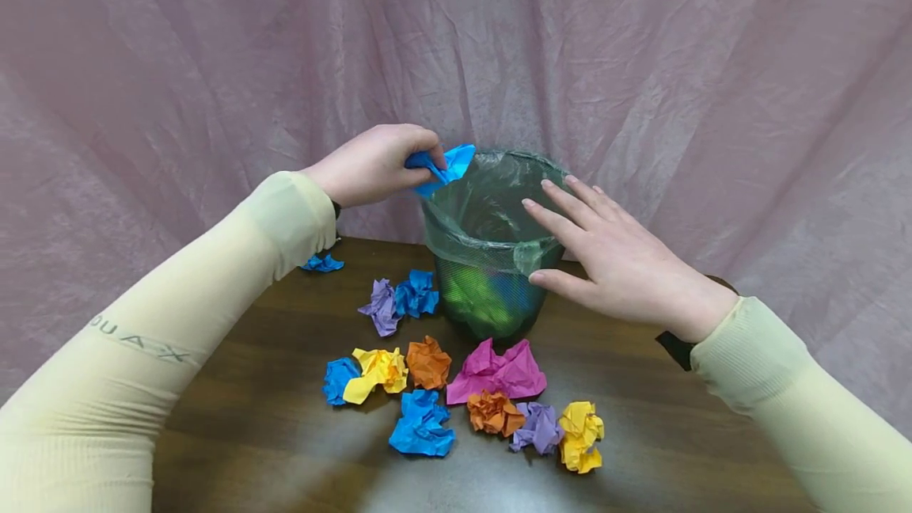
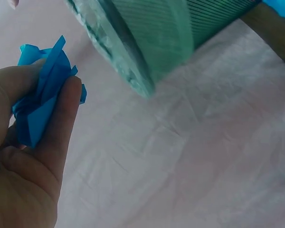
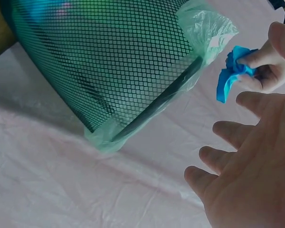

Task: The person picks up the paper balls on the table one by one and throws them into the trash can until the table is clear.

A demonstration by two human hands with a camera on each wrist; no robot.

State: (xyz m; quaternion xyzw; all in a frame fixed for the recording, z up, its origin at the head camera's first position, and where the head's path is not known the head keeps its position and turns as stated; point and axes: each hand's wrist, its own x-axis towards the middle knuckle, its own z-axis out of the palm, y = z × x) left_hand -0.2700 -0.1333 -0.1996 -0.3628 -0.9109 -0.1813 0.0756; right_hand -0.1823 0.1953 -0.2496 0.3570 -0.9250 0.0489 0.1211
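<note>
My left hand (image 1: 388, 161) pinches a crumpled blue paper (image 1: 449, 167) between thumb and fingers, at the left rim of a mesh wastebasket (image 1: 492, 291). In the left wrist view the same blue paper (image 2: 42, 97) sits between thumb and fingertips, apart from the basket's rim. A green plastic bag (image 1: 456, 236) lines the basket and folds over its rim; green and blue shapes show through the mesh. Over the basket's right side my right hand (image 1: 606, 248) is spread, fingers straight, holding nothing. The right wrist view shows these spread fingers (image 3: 228, 135) near the bag-covered rim.
Crumpled papers lie on the brown table (image 1: 271, 418) before the basket: several blue, orange, yellow and purple ones, and a large pink paper (image 1: 499, 372). Left of the basket are a purple ball (image 1: 381, 307) and a blue one (image 1: 416, 294). A pinkish curtain (image 1: 456, 38) hangs behind.
</note>
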